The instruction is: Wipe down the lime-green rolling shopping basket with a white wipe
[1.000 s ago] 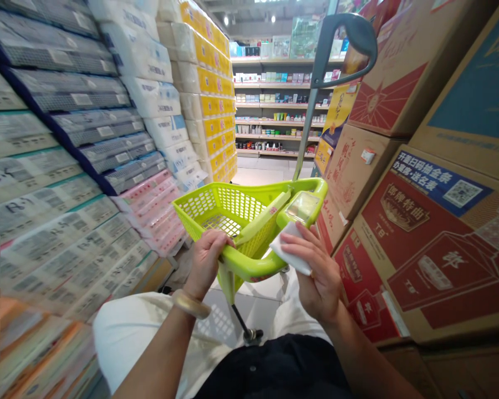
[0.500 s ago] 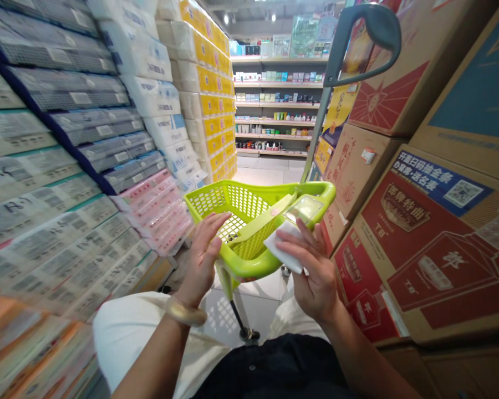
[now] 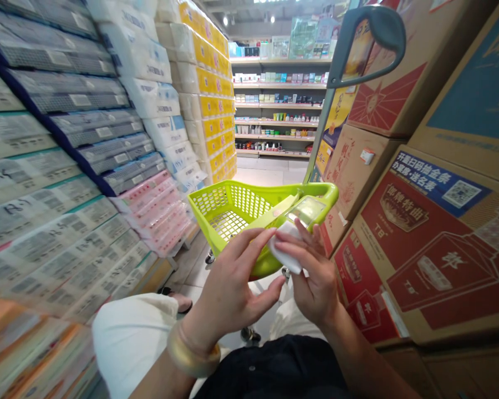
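In my right hand [image 3: 314,266] is a folded white tissue [image 3: 286,247], held beside the rim of a lime-green shopping basket [image 3: 249,194]. My left hand [image 3: 241,277] reaches across in front of the basket, its fingertips at the tissue's left edge. Its thumb and fingers are apart, and I cannot tell whether the fingertips touch the tissue. A gold bangle [image 3: 193,352] circles my left wrist. The basket is tilted, with perforated walls, a clear panel [image 3: 305,210] near its right end and a grey handle [image 3: 368,47] on a pole.
Stacked tissue packs [image 3: 208,77] line the left side. Large cartons [image 3: 436,244] rise close on the right. Shelves of small goods [image 3: 278,102] stand at the aisle's far end. Basket wheels [image 3: 249,334] rest on the tiled floor.
My left hand has moved right from the basket's left rim to the tissue. My right hand still holds the tissue near the same spot. The basket has shifted very slightly right.
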A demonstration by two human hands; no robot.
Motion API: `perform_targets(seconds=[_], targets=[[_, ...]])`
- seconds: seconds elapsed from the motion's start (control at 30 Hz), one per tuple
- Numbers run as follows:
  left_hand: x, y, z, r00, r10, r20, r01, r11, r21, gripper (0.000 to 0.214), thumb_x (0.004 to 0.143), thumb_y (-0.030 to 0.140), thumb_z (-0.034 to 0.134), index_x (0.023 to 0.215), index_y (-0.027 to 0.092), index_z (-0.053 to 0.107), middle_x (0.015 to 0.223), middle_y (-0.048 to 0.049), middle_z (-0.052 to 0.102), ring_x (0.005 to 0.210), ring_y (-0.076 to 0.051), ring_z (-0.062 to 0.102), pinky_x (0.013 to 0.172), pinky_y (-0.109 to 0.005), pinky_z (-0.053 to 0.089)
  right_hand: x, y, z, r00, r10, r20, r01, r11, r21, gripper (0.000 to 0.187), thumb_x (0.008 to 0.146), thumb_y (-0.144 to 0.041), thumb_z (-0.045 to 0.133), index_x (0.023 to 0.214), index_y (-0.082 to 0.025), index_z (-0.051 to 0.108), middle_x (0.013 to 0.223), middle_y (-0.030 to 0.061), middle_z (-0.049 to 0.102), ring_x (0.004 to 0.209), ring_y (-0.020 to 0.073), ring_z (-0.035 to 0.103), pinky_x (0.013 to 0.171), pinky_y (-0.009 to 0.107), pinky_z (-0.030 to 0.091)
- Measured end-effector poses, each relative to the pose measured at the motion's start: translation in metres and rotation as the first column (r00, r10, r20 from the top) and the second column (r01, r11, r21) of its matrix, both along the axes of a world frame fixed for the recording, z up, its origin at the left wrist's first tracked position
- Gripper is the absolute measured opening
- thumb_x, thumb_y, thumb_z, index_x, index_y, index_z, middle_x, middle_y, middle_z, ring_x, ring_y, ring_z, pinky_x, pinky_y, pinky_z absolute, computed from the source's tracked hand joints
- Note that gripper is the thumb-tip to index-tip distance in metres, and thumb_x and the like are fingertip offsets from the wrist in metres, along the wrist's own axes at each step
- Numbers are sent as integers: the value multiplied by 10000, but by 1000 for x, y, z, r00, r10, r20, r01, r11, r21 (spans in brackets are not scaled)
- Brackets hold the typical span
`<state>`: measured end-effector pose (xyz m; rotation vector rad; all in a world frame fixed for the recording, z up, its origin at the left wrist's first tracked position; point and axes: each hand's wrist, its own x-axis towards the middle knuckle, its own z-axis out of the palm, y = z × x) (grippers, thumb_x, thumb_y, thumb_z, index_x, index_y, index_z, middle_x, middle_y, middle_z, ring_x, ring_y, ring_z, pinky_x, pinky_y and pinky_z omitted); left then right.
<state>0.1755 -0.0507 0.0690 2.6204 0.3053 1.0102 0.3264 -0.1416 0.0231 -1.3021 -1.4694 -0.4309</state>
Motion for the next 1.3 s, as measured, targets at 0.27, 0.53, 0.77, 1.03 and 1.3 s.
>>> perform_targets(seconds=[0.27,0.53,0.77,1.03,1.3], targets=[[9,2,-5,982,153,-111,-152,988,14,620,743,296,698,1315,223,469,1193,-95,647,1021,-255,641,905,-394,526,13,1,-11,997,-76,-25,77,995,64,375,906,-87,467,1172,-267,661,1221,32,714,1383,244,460,1217,567,188],[9,1,-1,940,226,-254,-217,974,63,174,770,303,681,906,205,632,915,-56,655,871,-246,627,759,-371,516,8,-2,-14,998,28,50,-30,999,45,434,884,-44,461,1212,-264,642,1237,33,707,1362,228,490,1215,502,232],[9,0,-1,929,246,-275,-229,969,92,207,762,333,703,905,207,623,909,-57,651,866,-248,617,749,-370,501,7,-4,-12,1000,8,4,-8,999,47,410,903,-88,455,1223,-264,640,1257,37,695,1378,242,468,1205,535,240],[7,1,-4,934,256,-248,-231,965,125,234,782,374,697,928,199,642,922,-62,661,862,-246,622,754,-368,499,13,0,-13,990,-111,-91,121,986,110,349,902,-93,511,1173,-254,662,1219,48,713,1369,254,479,1195,541,240],[5,2,-3,935,247,-256,-228,968,101,182,800,348,680,888,192,649,890,-54,657,854,-233,616,756,-357,490,13,1,-11,996,-84,25,82,995,64,352,898,-86,474,1153,-250,653,1207,37,720,1372,252,475,1204,551,186]])
